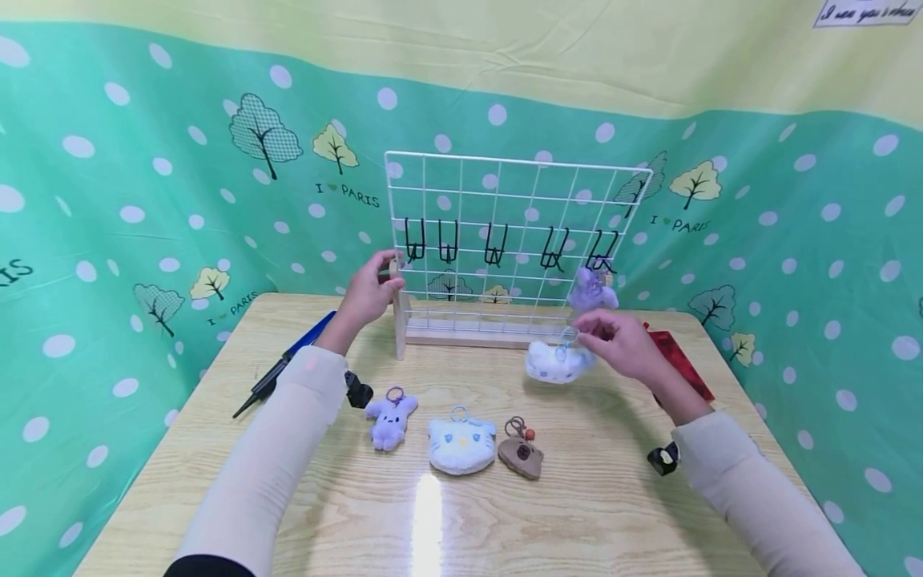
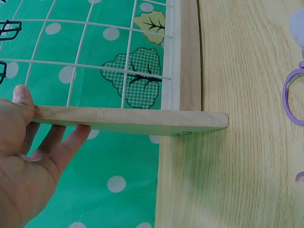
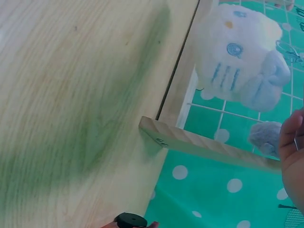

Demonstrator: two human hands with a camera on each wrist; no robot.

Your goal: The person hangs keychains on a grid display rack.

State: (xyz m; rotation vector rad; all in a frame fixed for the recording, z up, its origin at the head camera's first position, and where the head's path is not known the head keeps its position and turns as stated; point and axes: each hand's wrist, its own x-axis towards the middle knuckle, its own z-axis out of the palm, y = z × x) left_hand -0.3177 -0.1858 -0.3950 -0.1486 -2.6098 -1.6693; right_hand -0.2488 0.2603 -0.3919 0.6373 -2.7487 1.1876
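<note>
Right hand is pinching a white-and-blue plush cat-head keychain by its ring
It's hanging over the wooden bench, near side of the white wire-grid rack, toward the right; left hand is gripping the rack's left post.

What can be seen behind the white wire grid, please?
Behind the grid, green dotted cloth with printed trees shows through; whatever lies directly behind the wooden base and hanging purple plush is hidden.
</note>
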